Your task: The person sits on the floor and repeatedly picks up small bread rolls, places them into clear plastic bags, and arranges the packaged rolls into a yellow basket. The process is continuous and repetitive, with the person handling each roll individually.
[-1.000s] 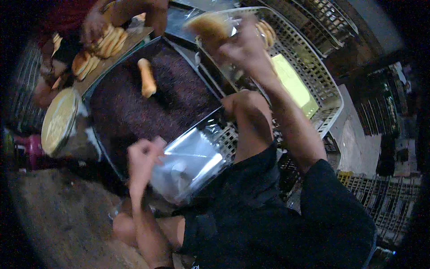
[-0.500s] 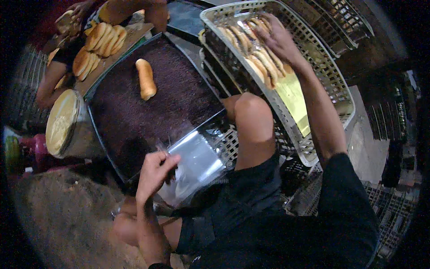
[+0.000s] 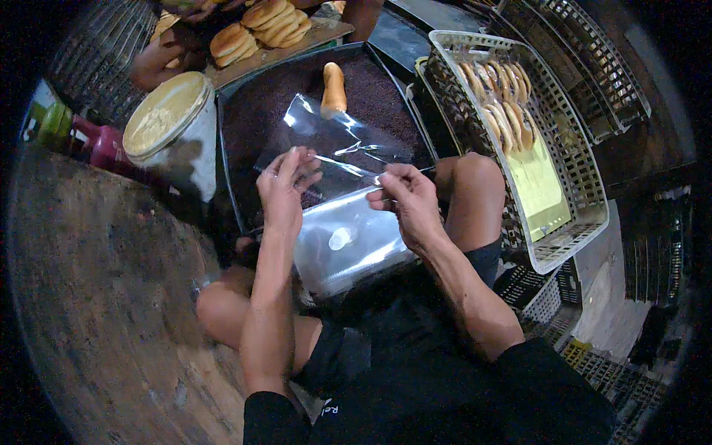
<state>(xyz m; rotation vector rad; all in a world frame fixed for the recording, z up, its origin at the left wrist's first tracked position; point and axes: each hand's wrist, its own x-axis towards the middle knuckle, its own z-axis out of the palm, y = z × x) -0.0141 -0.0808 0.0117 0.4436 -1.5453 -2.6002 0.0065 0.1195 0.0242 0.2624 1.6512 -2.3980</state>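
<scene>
My left hand [image 3: 289,182] pinches one end of a thin clear plastic bag [image 3: 345,144], and my right hand [image 3: 404,196] grips its other end, stretching the edge between them. The bag spreads over a square metal tray [image 3: 426,137] holding dark crumbly granules [image 3: 259,126]. An elongated golden bun [image 3: 332,85] lies on the granules near the tray's back. Just below my hands, a stack of flat clear bags [image 3: 356,241] rests at the tray's front edge, above my lap.
At right, a plastic basket [image 3: 597,185] holds bagged buns [image 3: 512,104] and a yellow sheet [image 3: 541,200]. At left stand a bucket of pale cream [image 3: 167,119] and pink containers [image 3: 104,144]. Behind, a co-worker's arm [image 3: 148,59] is beside buns on a board [image 3: 330,30].
My right hand has left the bagged buns in the basket and moved down-left onto the clear bag. My left hand has lifted the bag up over the tray. The view has shifted.
</scene>
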